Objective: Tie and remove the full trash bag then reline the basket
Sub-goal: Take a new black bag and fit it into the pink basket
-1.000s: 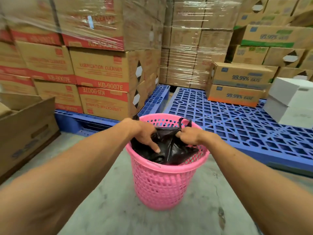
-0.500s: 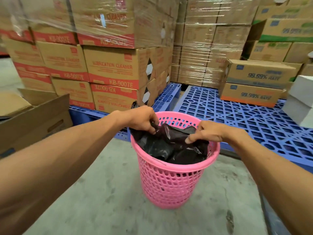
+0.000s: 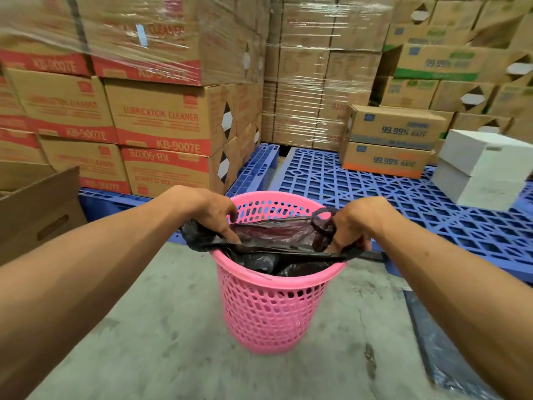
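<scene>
A pink lattice basket [image 3: 271, 307] stands upright on the concrete floor in the middle of the view. A black trash bag [image 3: 277, 236] sits inside it, its mouth stretched wide across the rim. My left hand [image 3: 215, 213] pinches the bag's edge at the basket's left rim. At the right rim my right hand [image 3: 350, 222] grips the bag's edge, with a bag handle loop sticking up beside it. The bag's contents are hidden.
Blue plastic pallets [image 3: 360, 183] lie behind and to the right of the basket. Stacked cartons [image 3: 161, 122] wrapped in film rise at the back left, an open brown box [image 3: 37, 209] is at the left, white boxes [image 3: 481, 168] at the right. A dark sheet [image 3: 444, 350] lies on the floor at lower right.
Both hands have pulled apart to the basket's opposite rims, stretching the bag's mouth wide. The view has shifted a little.
</scene>
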Motion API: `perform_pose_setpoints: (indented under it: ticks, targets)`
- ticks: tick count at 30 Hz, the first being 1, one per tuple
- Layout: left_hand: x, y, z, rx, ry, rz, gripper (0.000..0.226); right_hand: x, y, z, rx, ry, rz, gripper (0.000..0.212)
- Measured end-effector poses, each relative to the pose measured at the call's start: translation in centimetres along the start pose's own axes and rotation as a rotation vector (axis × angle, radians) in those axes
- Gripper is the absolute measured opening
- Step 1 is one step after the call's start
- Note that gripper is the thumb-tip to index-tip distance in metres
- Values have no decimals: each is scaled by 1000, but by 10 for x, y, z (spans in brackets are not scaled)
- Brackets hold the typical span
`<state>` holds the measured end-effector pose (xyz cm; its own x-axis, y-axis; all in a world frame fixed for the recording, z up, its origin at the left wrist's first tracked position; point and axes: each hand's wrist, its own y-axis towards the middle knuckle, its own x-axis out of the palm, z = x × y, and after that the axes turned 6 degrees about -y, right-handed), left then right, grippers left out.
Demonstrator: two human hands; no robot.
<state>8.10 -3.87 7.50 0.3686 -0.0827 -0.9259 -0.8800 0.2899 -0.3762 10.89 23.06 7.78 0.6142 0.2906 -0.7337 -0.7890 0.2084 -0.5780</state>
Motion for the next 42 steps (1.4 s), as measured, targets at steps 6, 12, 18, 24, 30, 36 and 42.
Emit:
perform_pose_setpoints:
  ticks: [6, 12, 18, 24, 30, 36, 42]
  targets:
    - [-3, -3, -6, -85, -7, -91, 118, 11, 4, 15, 101, 109, -76, 99]
    - [4, -10, -5, -173, -23, -218, 127, 16, 3, 43, 71, 322, -106, 100]
    - [4, -13, -2, -143, -42, -180, 134, -40, -60, 62, 26, 390, 151, 67]
    - [2, -15, 6, -128, 14, -151, 134, -58, -58, 0, -375, 393, 662, 16]
    - [5, -11, -11, -126, 39, -110, 142, 3, -2, -38, -377, 69, 187, 86]
    - [1, -5, -29, 90, -20, 36, 82, 23, 8, -16, -138, -52, 83, 101]
    - [-14, 2, 33, 329, 385, 690, 26, 28, 20, -26, -28, -203, 86, 110]
